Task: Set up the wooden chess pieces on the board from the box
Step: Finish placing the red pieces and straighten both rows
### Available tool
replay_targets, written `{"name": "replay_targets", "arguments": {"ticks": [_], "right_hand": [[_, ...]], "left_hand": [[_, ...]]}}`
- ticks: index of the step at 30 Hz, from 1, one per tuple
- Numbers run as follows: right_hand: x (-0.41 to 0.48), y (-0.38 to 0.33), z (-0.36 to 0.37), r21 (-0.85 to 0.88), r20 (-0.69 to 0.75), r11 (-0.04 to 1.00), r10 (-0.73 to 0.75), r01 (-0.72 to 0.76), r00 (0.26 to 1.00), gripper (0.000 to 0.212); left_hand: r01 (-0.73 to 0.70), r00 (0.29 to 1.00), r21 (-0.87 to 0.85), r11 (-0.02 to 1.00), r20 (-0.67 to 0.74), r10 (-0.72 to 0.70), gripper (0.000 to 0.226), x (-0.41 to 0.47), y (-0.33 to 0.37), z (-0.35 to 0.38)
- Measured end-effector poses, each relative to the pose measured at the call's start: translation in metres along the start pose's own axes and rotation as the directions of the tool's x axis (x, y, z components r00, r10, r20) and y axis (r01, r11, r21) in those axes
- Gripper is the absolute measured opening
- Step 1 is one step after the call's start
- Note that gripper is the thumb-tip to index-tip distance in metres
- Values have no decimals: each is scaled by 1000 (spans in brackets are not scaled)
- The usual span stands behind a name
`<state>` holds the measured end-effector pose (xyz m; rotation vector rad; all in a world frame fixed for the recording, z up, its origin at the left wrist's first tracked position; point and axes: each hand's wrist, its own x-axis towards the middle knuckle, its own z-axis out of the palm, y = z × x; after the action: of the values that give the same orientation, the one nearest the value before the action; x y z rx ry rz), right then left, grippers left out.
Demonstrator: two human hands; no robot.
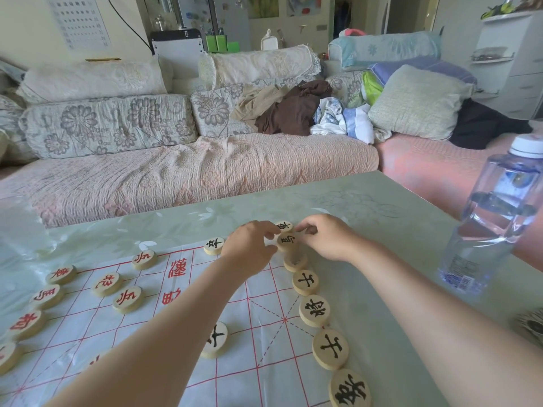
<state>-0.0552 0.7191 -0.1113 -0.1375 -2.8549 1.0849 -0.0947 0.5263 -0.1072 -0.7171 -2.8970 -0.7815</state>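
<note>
A thin white board sheet (pixel 258 342) with red grid lines lies on the table. Round wooden discs with black characters run down its right edge, among them one near the bottom (pixel 330 348). Discs with red characters sit along the left, such as one (pixel 128 298). At the board's far right corner both hands meet over a black-lettered disc (pixel 287 240). My left hand (pixel 249 248) touches it from the left with fingertips. My right hand (pixel 326 236) pinches it from the right. Another black disc (pixel 283 226) lies just behind. No box is in view.
A clear plastic water bottle (pixel 496 218) stands at the table's right side. A dark round object (pixel 531 327) shows at the right edge. Beyond the pale green table (pixel 367 201) is a sofa with cushions and piled clothes (pixel 293 110).
</note>
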Motion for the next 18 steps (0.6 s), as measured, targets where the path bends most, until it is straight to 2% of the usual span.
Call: {"name": "replay_targets", "arguments": {"ticks": [3, 8, 12, 15, 18], "right_hand": [[-11, -1, -6, -3, 33, 1000, -15, 16, 999, 11], [-30, -3, -12, 51, 188, 998, -54, 45, 981, 26], [-34, -1, -8, -40, 144, 997, -56, 62, 988, 31], [-35, 1, -7, -46, 113, 998, -32, 37, 993, 30], [-36, 3, -8, -40, 99, 999, -8, 12, 995, 44]], "left_hand": [[-55, 998, -37, 998, -10, 55, 29, -9, 1, -2], [-119, 988, 34, 992, 104, 115, 27, -31, 11, -3], [-73, 995, 33, 997, 77, 70, 19, -39, 18, 0], [-1, 995, -107, 994, 99, 12, 26, -37, 21, 2], [19, 995, -128, 992, 100, -6, 34, -35, 18, 2]]}}
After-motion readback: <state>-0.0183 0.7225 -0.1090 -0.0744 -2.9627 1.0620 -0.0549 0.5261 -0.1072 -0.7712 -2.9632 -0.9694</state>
